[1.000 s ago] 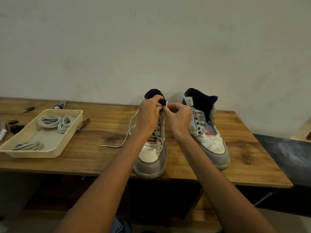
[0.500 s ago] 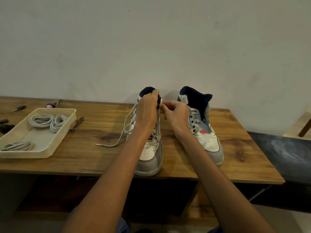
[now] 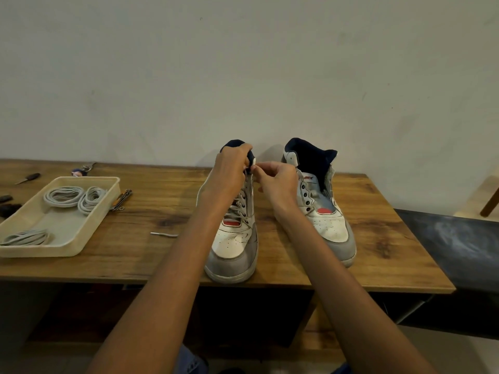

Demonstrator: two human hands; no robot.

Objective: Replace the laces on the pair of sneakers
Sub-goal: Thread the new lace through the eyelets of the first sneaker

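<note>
1. At the collar of the laced grey-and-white high-top sneaker (image 3: pixel 234 238), mid-table, the left hand (image 3: pixel 232 171) grips the top; the right hand (image 3: pixel 278 182) pinches what I take to be lace there.
2. Since a second ago the loose white lace end (image 3: pixel 163 234) has shortened, so lacing nears the top.
3. Two sneakers; the second, unlaced grey-and-white sneaker (image 3: pixel 324 211) waits.
4. Three coiled grey lace bundles (image 3: pixel 63 196) lie in one cream plastic tray (image 3: pixel 81 238).
</note>
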